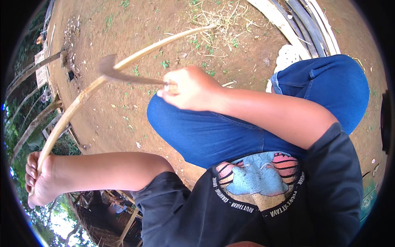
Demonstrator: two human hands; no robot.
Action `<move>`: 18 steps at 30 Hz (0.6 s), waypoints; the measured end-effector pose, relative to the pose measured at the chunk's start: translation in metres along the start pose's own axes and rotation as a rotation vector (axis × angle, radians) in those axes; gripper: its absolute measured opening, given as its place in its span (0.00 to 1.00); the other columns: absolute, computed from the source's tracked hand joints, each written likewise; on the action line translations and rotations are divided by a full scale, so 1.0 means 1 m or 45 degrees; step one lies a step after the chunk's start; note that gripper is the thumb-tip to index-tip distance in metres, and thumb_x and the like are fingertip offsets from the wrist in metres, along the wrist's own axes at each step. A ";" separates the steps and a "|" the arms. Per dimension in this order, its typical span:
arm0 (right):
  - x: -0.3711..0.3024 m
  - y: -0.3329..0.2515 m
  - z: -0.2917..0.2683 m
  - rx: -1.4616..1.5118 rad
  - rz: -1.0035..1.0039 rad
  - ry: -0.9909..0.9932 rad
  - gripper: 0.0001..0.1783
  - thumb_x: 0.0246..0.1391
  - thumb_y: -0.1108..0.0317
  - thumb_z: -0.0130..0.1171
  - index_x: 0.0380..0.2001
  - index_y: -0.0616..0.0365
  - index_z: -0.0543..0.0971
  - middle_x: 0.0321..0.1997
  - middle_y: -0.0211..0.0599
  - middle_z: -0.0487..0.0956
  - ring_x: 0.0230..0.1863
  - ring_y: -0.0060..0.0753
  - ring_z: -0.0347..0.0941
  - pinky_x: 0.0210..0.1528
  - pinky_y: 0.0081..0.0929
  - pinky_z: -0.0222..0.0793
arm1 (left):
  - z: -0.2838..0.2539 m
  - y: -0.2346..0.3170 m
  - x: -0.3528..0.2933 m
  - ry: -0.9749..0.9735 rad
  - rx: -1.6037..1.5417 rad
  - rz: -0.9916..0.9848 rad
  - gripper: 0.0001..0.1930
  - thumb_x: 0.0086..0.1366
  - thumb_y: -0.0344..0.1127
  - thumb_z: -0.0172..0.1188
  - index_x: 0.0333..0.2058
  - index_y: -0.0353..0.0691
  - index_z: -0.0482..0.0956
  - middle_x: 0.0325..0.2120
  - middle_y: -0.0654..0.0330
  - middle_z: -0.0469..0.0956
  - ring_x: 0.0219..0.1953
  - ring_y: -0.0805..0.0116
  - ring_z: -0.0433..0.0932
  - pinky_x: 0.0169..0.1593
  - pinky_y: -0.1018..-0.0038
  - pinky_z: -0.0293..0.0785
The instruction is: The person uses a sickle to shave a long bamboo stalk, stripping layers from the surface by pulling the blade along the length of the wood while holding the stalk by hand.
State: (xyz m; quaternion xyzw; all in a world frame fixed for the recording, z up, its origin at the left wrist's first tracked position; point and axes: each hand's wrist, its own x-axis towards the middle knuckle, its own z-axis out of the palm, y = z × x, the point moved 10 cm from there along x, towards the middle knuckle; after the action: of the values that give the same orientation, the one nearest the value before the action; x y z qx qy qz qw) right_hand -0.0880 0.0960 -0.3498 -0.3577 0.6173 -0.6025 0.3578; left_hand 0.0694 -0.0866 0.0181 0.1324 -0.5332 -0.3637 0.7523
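A long pale bamboo pole (68, 115) runs from the lower left up toward the top middle, its far end near the ground. Close to its near end, my left hand (40, 177) is wrapped around it with the arm stretched out to the side. In my right hand (191, 88), above my bent knee, is the handle of a billhook (129, 78) with a dark, curved blade. The blade's broad, hooked tip overlaps the pole around its middle and looks smeared by motion; I cannot tell whether it touches.
Pale and dark split lengths of bamboo (302, 26) lie at the upper right, beside a light shoe (286, 57). Shavings (222, 31) are scattered on the brown dirt ground near the pole's far end. Wooden posts (35, 68) stand along the left edge.
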 end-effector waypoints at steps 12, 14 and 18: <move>0.013 -0.013 0.003 -0.061 0.072 -0.278 0.16 0.42 0.64 0.58 0.34 0.62 0.80 0.28 0.52 0.79 0.32 0.51 0.77 0.36 0.36 0.72 | 0.014 -0.015 0.039 -0.080 -0.105 -0.070 0.20 0.65 0.53 0.42 0.16 0.52 0.62 0.06 0.73 0.56 0.08 0.78 0.54 0.15 0.77 0.52; 0.016 0.023 -0.018 -0.119 0.001 -0.039 0.13 0.42 0.64 0.58 0.29 0.64 0.79 0.28 0.51 0.79 0.29 0.46 0.77 0.36 0.34 0.73 | 0.028 -0.017 0.030 -0.080 -0.080 -0.089 0.21 0.66 0.54 0.40 0.15 0.53 0.61 0.06 0.73 0.55 0.07 0.78 0.53 0.14 0.78 0.51; 0.028 0.078 -0.047 -0.375 0.202 -0.184 0.12 0.43 0.65 0.56 0.27 0.64 0.77 0.24 0.49 0.78 0.27 0.40 0.76 0.33 0.37 0.72 | 0.025 -0.018 0.025 -0.051 -0.104 -0.048 0.26 0.65 0.64 0.38 0.15 0.54 0.61 0.07 0.74 0.56 0.08 0.78 0.53 0.13 0.80 0.50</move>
State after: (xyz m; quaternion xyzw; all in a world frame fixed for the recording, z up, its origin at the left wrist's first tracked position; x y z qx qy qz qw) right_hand -0.1437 0.0958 -0.4271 -0.3989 0.6977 -0.4484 0.3913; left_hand 0.0439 -0.1120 0.0351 0.1041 -0.5303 -0.4019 0.7392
